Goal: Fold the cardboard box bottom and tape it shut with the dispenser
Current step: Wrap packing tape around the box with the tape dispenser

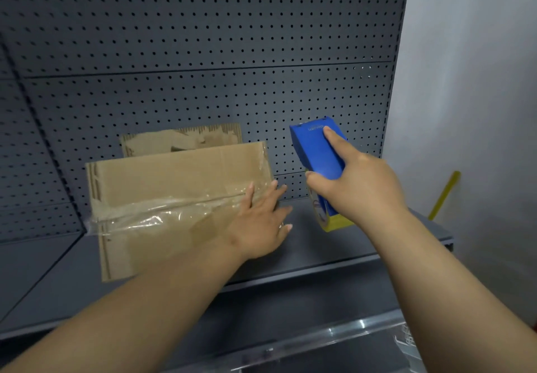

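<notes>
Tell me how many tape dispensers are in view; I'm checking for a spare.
1: the blue tape dispenser is gripped in the right hand, raised just right of the cardboard box. No other shows in this view.

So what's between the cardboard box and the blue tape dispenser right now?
In the head view, the left hand lies between them, flat on the cardboard box's right end. Past its fingertips, only bare shelf and pegboard separate it from the dispenser.

A dark grey perforated back panel was mounted behind a grey metal shelf. A white wall was located at the right, with a yellow strip leaned against it.
</notes>
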Motion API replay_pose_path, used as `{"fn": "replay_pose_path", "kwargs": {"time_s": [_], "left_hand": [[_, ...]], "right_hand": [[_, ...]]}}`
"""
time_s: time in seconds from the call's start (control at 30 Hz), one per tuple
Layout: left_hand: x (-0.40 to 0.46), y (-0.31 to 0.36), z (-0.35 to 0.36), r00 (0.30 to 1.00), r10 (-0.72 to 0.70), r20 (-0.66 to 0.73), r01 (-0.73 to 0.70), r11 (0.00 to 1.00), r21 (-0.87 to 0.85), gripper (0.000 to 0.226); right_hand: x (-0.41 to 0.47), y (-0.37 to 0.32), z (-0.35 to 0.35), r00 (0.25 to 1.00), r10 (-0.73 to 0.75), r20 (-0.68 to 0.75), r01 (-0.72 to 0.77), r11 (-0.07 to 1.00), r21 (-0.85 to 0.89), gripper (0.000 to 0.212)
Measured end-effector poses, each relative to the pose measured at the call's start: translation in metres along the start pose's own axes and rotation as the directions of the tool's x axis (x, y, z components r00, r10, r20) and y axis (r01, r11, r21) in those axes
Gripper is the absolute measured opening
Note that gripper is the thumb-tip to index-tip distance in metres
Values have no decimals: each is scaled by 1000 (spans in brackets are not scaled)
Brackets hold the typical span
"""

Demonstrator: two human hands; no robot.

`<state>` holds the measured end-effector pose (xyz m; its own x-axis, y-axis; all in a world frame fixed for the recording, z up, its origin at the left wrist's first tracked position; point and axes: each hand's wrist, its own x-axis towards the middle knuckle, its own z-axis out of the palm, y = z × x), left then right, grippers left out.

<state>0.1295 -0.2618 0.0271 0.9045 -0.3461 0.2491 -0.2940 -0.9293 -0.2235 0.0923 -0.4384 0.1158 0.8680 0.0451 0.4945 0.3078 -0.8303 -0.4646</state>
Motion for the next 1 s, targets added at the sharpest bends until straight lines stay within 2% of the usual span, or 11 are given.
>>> {"fn": "replay_pose_path", "kwargs": {"time_s": [0.07,0.13,0.2,0.27,0.3,0.33,0.57,0.63,0.77,0.9,1.0], "left_hand": [[-9,-5,3,980,-9,-198,-41,968,-248,43],[-17,-16,-3,938,-134,-320,-62,844,-533,38],[-24,-28,-16,913,-298,-280,-22,647,-762,33],[-31,-39,-33,888,-430,-165,3,364,-931,30],[-33,-45,-41,877,-467,-117,9,259,-966,30],[-36,-52,-50,867,-491,-87,13,196,-981,28],[-74,-89,-117,784,-617,67,-69,-193,-979,27],[-86,-98,-135,819,-559,135,-17,-258,-966,40],[-107,-114,-157,884,-384,266,170,-265,-949,54],[-119,-131,-164,904,-289,315,253,-232,-939,59],[-121,-143,-164,897,-298,327,262,-237,-935,59]], "right_hand": [[-3,-5,1,1000,-21,1,21,1000,6,75],[-9,-13,3,999,-43,8,43,999,20,76],[-17,-22,9,997,-71,19,70,997,45,77],[-25,-34,17,994,-104,22,102,992,74,78],[-29,-41,22,992,-120,24,118,989,89,77],[-33,-48,27,990,-135,27,131,986,106,77],[-65,-96,51,959,-284,-7,278,931,237,79],[-70,-109,55,949,-314,-2,305,919,250,79],[-77,-128,62,934,-355,-32,349,894,281,81],[-76,-142,74,931,-352,-96,365,888,281,81],[-74,-153,85,916,-333,-222,388,875,291,79]]}}
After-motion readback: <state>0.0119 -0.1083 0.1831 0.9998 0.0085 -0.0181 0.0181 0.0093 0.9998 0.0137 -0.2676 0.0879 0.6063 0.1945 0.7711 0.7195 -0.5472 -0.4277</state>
